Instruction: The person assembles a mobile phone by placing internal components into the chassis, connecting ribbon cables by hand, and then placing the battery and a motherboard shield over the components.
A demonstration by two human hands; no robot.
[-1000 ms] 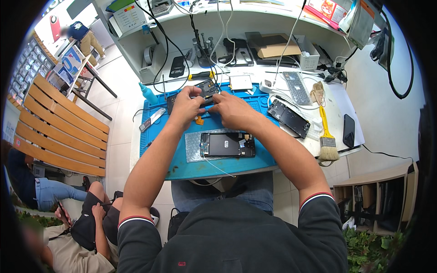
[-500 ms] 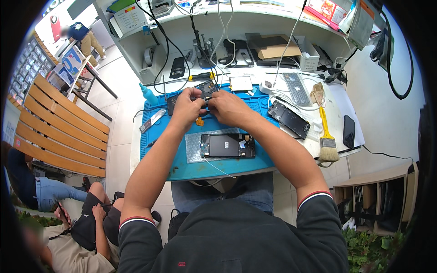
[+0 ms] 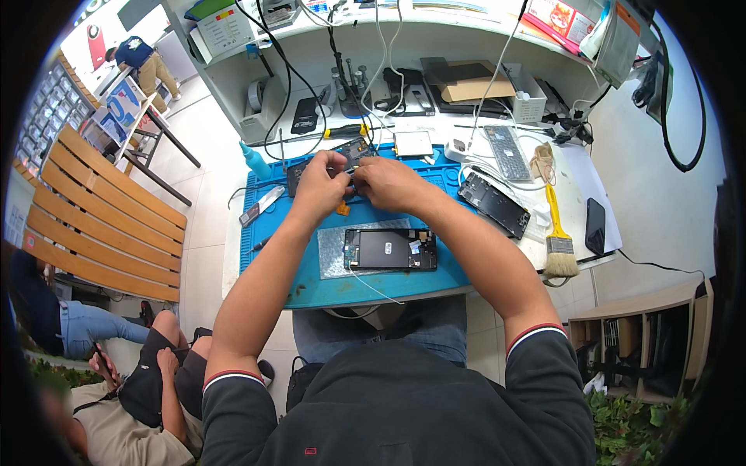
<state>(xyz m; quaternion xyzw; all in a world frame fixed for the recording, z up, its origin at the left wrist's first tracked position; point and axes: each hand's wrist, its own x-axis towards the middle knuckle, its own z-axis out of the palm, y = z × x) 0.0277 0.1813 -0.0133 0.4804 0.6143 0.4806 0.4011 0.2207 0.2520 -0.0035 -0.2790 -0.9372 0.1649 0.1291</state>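
Note:
Over the blue repair mat point(image 3: 303, 287), my left hand point(image 3: 320, 185) and my right hand point(image 3: 388, 183) meet with fingers bent and pinched. Whatever small piece they grip is hidden between the fingertips. Just beyond and partly under them lies an opened dark phone body point(image 3: 357, 149). A small orange flex piece point(image 3: 343, 208) sits below my fingers. Nearer to me, an opened phone point(image 3: 388, 248) with a black battery and a thin white wire rests on bubble wrap point(image 3: 331, 252).
To the right are a bare phone frame point(image 3: 494, 204), a yellow-handled brush point(image 3: 559, 241) and a black phone point(image 3: 595, 225). A light blue bottle point(image 3: 255, 161) and a white-handled blade tool point(image 3: 262, 206) lie left. Cables hang from the shelf point(image 3: 435, 40). People sit by a wooden bench point(image 3: 109, 217).
My hands stay nearly in place, still pinched together over the dark phone body. The things on the bench have not visibly moved.

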